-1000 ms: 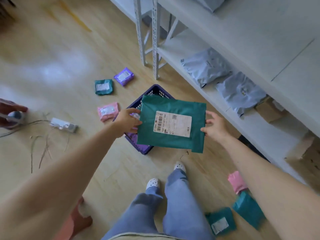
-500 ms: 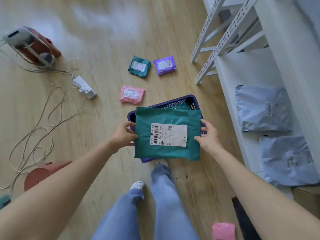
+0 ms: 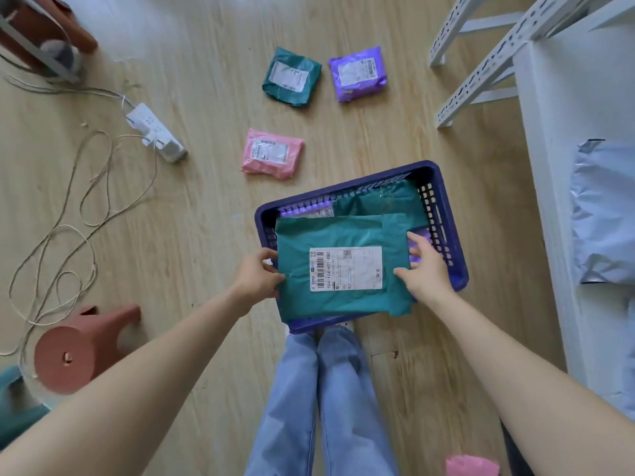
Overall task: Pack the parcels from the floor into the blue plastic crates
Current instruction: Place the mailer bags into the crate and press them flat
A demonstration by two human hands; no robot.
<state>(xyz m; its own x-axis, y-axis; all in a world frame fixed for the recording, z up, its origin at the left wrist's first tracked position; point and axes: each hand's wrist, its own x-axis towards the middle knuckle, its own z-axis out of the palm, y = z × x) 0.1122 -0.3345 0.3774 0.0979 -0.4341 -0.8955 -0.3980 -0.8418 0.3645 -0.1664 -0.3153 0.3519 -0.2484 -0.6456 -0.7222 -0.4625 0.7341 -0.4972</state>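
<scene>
Both hands, left hand (image 3: 256,278) and right hand (image 3: 424,269), are pinching the green parcel's (image 3: 338,266) edges, lowering it into the blue crate (image 3: 453,235); next: releasing it flat.

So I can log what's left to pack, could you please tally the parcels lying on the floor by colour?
Green parcel: 1
Purple parcel: 1
Pink parcels: 2, the second cut off at the bottom edge
Total: 4
Not counted: the large green parcel that the left hand and right hand hold over the blue crate.
Teal shape at lower left: cannot tell.
</scene>
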